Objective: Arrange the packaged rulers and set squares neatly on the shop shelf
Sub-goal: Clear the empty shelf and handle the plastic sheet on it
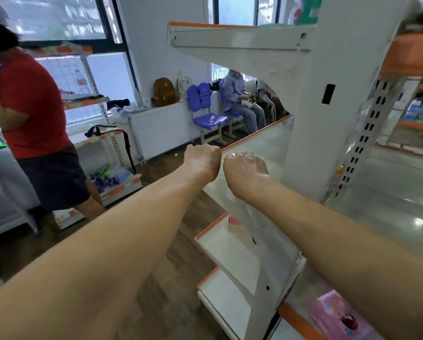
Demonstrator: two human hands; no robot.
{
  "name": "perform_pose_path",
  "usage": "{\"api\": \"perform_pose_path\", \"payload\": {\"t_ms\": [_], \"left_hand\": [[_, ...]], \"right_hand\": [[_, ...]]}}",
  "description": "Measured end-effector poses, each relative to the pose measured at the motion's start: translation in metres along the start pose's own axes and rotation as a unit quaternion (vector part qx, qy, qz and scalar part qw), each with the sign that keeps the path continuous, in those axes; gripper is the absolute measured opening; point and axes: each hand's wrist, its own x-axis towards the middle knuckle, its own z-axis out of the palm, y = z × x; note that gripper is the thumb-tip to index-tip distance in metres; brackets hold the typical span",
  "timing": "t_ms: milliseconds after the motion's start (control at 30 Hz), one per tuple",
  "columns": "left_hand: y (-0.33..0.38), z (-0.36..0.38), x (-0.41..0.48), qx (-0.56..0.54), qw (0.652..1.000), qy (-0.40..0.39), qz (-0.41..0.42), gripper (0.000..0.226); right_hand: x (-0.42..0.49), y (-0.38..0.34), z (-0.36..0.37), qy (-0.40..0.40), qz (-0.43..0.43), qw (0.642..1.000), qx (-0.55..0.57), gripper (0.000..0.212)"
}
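Well, I have both arms stretched out to the shelf (267,141), and the two hands sit side by side, close but not touching, at the near end of its orange front edge. My left hand (202,159) is right at that edge's end and my right hand (245,166) is just inside it, over the shelf's surface. Both show only their backs with the fingers curled under, so I cannot tell what, if anything, either one grips. Below my right wrist hangs a clear packet (242,217) with a red mark, too blurred to read. Under it is a lower shelf (226,251), and a pink packet (340,317) lies by the bottom right corner of the view.
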Motion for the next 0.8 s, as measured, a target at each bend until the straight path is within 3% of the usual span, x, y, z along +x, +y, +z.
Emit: {"api": "perform_pose_path", "payload": {"t_ms": [200,633,800], "left_hand": [[-0.008,0.012,0.035,0.010,0.999,0.004,0.035,0.028],[-0.039,0.037,0.120,-0.004,0.981,0.023,0.194,0.037],[-0.059,0.036,0.141,-0.064,0.964,0.022,0.257,0.038]], "right_hand": [[0.027,-0.001,0.009,-0.018,0.037,0.999,-0.017,0.039],[0.087,-0.019,0.017,-0.028,0.175,0.983,-0.040,0.038],[0.101,-0.033,0.020,-0.025,0.219,0.974,-0.048,0.034]]}}
